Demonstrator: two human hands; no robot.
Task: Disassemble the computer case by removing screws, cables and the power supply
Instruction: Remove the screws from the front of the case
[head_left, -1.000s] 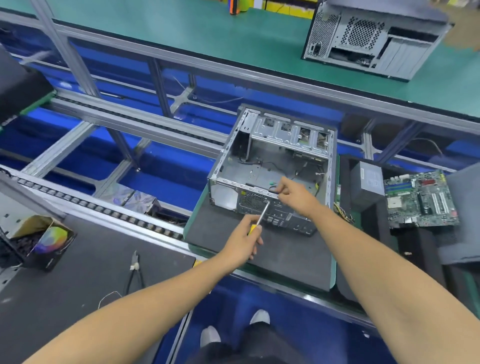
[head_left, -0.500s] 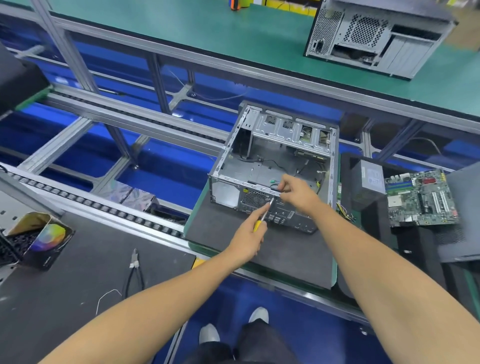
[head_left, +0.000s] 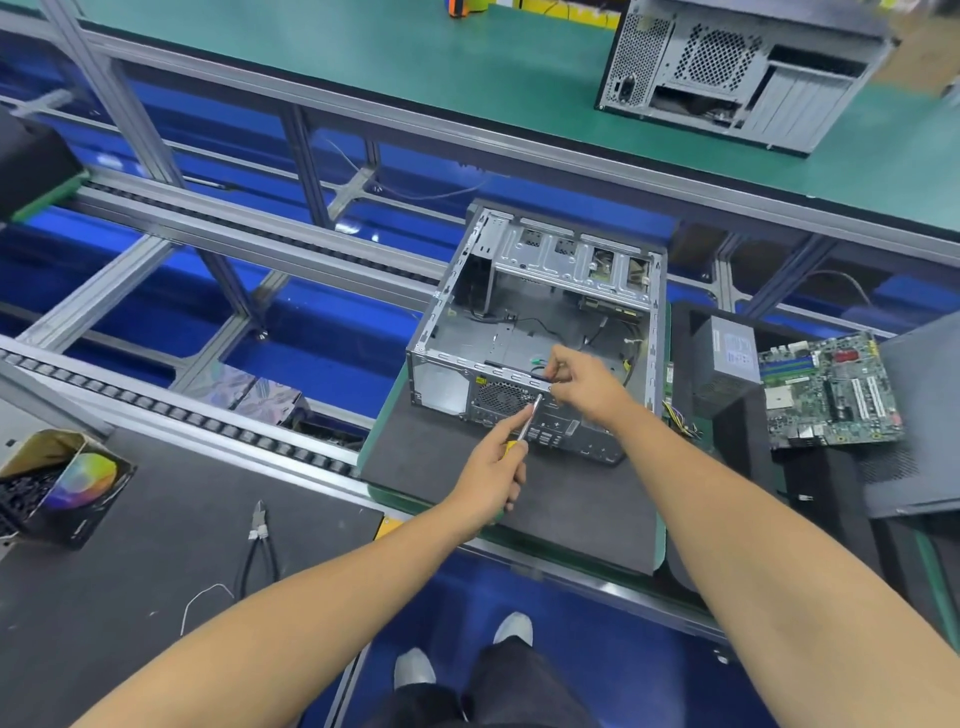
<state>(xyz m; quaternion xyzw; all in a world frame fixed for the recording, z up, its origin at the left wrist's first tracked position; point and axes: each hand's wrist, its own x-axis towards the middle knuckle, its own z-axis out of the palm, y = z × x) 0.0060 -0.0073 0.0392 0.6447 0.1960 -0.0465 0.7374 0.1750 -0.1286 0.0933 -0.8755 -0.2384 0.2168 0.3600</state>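
Since a second ago our left hand (head_left: 493, 475) has pushed the screwdriver (head_left: 525, 422) up, so its tip now sits at the case's near top rail. Left fingers are wrapped round the yellow handle. Right hand (head_left: 584, 382) pinches something small and dark at that rail; we can't tell whether it's a cable or a clip. Computer case (head_left: 540, 332) lies open on the grey mat (head_left: 571, 499). Power supply (head_left: 727, 358) and motherboard (head_left: 831, 395) are already out, parked to the right. What's left, we judge: remaining rail screws and the loose cables inside.
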